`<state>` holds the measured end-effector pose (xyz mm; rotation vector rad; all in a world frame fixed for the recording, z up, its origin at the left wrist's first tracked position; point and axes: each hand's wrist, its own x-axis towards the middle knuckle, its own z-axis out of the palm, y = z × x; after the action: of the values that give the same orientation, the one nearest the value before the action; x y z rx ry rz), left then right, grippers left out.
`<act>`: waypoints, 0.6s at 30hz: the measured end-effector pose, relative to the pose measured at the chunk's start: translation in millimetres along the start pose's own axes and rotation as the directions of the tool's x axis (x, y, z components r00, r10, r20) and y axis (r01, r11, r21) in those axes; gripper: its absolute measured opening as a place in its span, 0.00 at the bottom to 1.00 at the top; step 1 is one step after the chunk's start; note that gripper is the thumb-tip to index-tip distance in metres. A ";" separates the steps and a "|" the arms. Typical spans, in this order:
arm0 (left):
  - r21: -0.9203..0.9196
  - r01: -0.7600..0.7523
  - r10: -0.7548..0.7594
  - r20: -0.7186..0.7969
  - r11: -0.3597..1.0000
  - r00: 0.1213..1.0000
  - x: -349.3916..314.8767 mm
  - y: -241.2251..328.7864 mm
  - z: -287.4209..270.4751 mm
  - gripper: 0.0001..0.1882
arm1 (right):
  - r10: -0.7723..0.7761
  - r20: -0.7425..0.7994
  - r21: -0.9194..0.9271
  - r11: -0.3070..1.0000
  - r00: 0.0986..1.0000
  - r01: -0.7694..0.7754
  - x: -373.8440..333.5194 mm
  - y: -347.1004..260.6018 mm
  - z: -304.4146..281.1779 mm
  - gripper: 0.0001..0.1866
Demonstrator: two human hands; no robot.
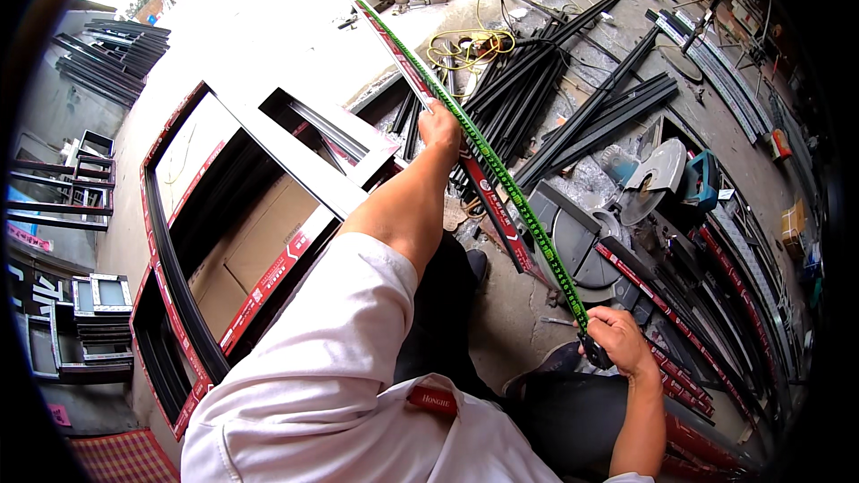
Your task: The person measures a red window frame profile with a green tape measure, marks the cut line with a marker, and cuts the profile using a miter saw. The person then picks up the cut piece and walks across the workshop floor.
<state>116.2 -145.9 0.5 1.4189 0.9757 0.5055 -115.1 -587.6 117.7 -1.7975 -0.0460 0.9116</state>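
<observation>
Partly, the right hand [619, 341] hides the tape case [594, 354] it holds, the left hand [440, 127] clasping a bar [495, 213].

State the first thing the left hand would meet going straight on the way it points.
Probably the green tape blade, which runs along the red-and-black bar just past the left hand; the depth between hand and blade is unclear.

l arm [394, 206] stretched fwd, nearly straight; l hand [439, 128] at far end, back of hand up, fingers curled in a grip. r forearm [641, 425] up from lower edge, hand angled a bit l; r hand [619, 342] closer to body, off to r, fingers curled too.
</observation>
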 end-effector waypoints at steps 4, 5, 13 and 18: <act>-0.059 0.033 -0.029 0.072 0.998 0.997 -21.6 8.9 10.9 0.35 | -0.001 -0.032 0.006 1.000 0.999 0.001 -7.0 4.9 -3.4 0.13; -0.076 0.045 -0.037 0.097 0.996 0.995 -24.4 8.7 14.4 0.35 | 0.004 -0.037 0.007 1.000 0.999 -0.004 -7.0 5.4 -5.4 0.13; -0.002 -0.153 0.152 -0.112 0.988 0.982 10.6 -4.4 7.2 0.38 | -0.016 0.016 0.028 1.000 1.000 0.015 1.8 -0.4 3.2 0.13; -0.189 0.069 -0.062 0.046 0.980 0.997 -4.8 9.3 15.1 0.33 | -0.126 0.012 -0.126 0.984 0.992 0.126 2.0 15.7 -11.0 0.11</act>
<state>128.1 -157.3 8.8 1.2172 0.9138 0.5062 -113.1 -602.2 105.2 -1.8873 -0.2223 0.8374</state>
